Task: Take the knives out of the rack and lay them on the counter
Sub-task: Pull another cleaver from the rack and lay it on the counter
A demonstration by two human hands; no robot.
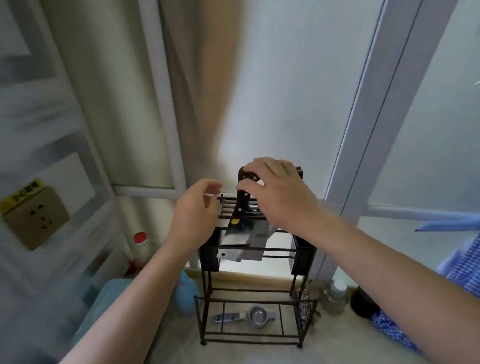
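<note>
While the right hand (280, 196) curls over the dark riveted handle of a knife (241, 203), its fingers (246, 185) closed around the handle's upper end, the blade sits down in the slots of the rack (208, 293). That black wire rack stands on the desk (172, 358) against the wall. More steel blades (240, 248) hang in its upper part (how many is hard to tell). The left hand (193, 211) hovers just left of the rack's top rails, fingers loosely open and holding nothing. On the rack's bottom shelf lies a metal strainer (257, 315). A red-capped bottle (140, 246) stands to the left.
</note>
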